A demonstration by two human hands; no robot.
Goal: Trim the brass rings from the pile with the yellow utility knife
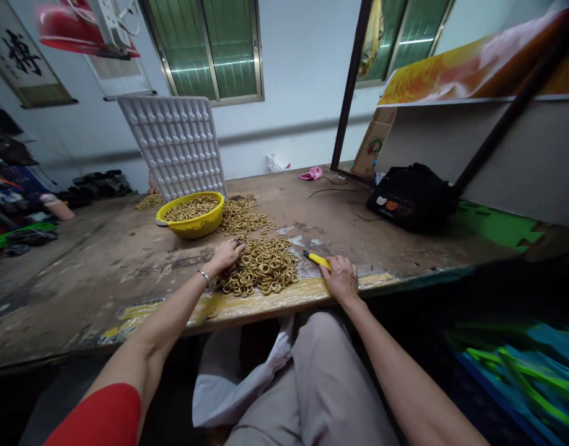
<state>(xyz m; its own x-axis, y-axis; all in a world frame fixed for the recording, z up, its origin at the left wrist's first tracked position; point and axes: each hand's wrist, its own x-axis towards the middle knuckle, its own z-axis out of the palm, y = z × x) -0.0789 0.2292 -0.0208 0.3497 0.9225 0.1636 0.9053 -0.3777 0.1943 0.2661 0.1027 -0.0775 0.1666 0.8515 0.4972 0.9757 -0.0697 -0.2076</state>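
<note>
A heap of brass-coloured rings [268, 263] lies at the table's front edge, straight before me. My left hand [226, 254], with a bracelet at the wrist, rests at the heap's left side. Its fingers are drawn together at the rings, and what they pinch is too small to make out. To the right of the heap, my right hand [342, 277] is closed around a yellow utility knife [318, 259]. The knife's dark tip points left toward the rings. Behind the heap, more loose rings [245, 215] spread beside a yellow basin [196, 226] filled with rings.
A grey moulded tray [177, 145] stands upright behind the basin; part of a person's hand [152, 183] shows at its left edge. On the worn wooden table [126, 248] are a black bag [412, 195] and a pink item [311, 173]. A red lamp [75, 28] hangs upper left.
</note>
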